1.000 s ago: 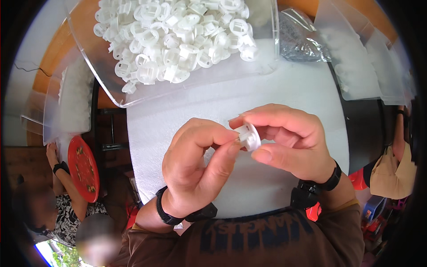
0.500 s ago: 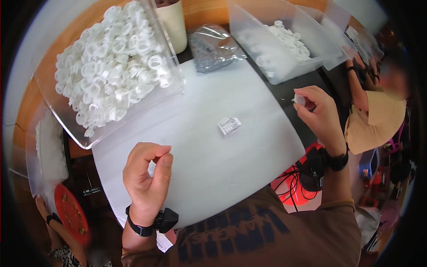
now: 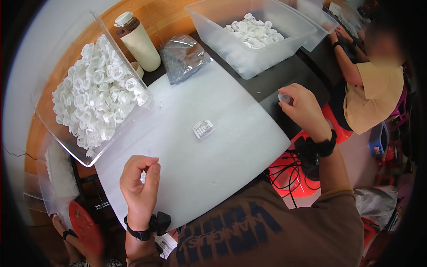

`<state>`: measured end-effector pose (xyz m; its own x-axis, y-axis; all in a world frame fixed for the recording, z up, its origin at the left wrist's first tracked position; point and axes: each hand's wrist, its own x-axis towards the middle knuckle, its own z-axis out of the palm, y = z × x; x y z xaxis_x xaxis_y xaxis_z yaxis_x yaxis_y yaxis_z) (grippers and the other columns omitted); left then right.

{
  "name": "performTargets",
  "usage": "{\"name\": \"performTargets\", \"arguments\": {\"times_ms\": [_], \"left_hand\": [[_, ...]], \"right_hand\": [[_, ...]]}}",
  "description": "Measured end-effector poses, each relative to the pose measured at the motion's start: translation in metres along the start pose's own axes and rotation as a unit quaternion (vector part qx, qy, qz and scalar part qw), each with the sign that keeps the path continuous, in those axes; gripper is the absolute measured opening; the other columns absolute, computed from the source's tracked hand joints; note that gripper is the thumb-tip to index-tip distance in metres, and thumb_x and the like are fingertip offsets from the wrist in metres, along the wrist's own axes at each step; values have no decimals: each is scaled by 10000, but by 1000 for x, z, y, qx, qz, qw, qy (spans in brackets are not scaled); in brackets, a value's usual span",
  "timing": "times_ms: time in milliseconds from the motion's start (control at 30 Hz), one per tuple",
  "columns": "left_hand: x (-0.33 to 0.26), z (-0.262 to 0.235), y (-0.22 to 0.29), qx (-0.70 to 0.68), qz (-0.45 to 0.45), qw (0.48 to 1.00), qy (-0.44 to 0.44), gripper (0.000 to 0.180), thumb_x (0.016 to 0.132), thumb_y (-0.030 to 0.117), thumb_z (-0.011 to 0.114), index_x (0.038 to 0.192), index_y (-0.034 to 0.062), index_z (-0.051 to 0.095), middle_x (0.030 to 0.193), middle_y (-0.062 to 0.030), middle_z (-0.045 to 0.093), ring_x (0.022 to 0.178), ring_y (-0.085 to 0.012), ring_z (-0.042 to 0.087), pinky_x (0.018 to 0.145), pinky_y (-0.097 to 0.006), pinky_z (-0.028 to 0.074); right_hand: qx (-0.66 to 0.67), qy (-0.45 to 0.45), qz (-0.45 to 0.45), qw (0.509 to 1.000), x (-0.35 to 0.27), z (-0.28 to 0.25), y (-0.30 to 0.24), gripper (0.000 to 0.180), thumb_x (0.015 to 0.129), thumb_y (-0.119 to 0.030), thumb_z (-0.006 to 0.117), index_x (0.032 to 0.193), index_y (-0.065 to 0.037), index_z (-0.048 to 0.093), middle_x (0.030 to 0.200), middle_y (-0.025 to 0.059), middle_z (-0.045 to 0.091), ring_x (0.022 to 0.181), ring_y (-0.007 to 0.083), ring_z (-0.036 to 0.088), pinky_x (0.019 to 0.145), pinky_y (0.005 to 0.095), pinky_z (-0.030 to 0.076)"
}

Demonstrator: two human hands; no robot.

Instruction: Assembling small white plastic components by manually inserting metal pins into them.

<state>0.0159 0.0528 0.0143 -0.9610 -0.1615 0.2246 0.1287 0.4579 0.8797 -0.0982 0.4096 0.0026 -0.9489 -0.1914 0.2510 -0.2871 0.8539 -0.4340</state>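
Note:
My right hand (image 3: 306,109) is raised at the right edge of the white sheet (image 3: 231,155), over the dark tabletop. Thumb and fingers pinch a small round translucent plastic cap (image 3: 284,98). Over the left front of the sheet hovers my left hand (image 3: 139,184), its fingers curled and thumb pressed to the fingertips. A small whitish glint shows inside that curl; whatever it holds is mostly hidden. Between the hands, on the sheet, lies a small white ridged plastic piece (image 3: 204,129). Both wrists wear black straps with a device.
A clear bin (image 3: 84,161) heaped with white plastic rings stands left. Behind are a cream bottle (image 3: 141,46), a grey plastic bag (image 3: 183,58) and a translucent bin (image 3: 249,71) of white parts. Red stools (image 3: 289,182) with black cables stand below right. Other people sit left and right.
The view has shifted, showing the whole bottle and more of the far bin. The cap in my right hand shows its round face more. My left hand keeps its curled pose.

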Motion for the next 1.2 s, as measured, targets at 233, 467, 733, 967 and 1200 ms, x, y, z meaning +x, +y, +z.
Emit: {"name": "performTargets", "arguments": {"times_ms": [233,467,733,967,1200], "left_hand": [[-24,8,28,-35,10,996,-87,108,748,-69,585,828,2,598,755,-60,576,657,-133,527,618,-243,414],[-27,25,42,-285,-56,945,-153,175,847,22,566,1021,4,557,943,-73,569,727,-85,519,629,-216,441],[-34,16,29,-357,-19,923,-142,177,900,53,518,1071,9,526,939,-46,544,737,-62,503,612,-200,442],[-38,11,27,-357,-13,928,-110,107,903,55,520,997,6,532,851,-29,542,657,-56,498,578,-184,418],[-42,9,24,-371,-30,923,-96,97,908,62,511,983,3,528,835,-29,541,645,-54,496,569,-179,405]], "right_hand": [[186,41,-190,963,-24,-35,-102,352,626,35,664,969,-26,613,910,89,594,725,169,573,594,258,459],[306,-28,-318,897,-27,-17,-152,408,589,43,692,984,-14,607,892,119,593,711,194,597,602,261,479],[345,-73,-344,870,-28,1,-175,398,609,22,708,993,1,605,871,117,592,705,198,600,591,264,487],[388,-101,-306,864,-34,10,-181,394,657,-22,724,1031,-6,601,863,100,602,708,163,595,578,252,479],[396,-109,-310,857,-31,15,-182,414,676,-47,739,1068,-27,607,871,88,607,690,129,563,546,218,436]]}}
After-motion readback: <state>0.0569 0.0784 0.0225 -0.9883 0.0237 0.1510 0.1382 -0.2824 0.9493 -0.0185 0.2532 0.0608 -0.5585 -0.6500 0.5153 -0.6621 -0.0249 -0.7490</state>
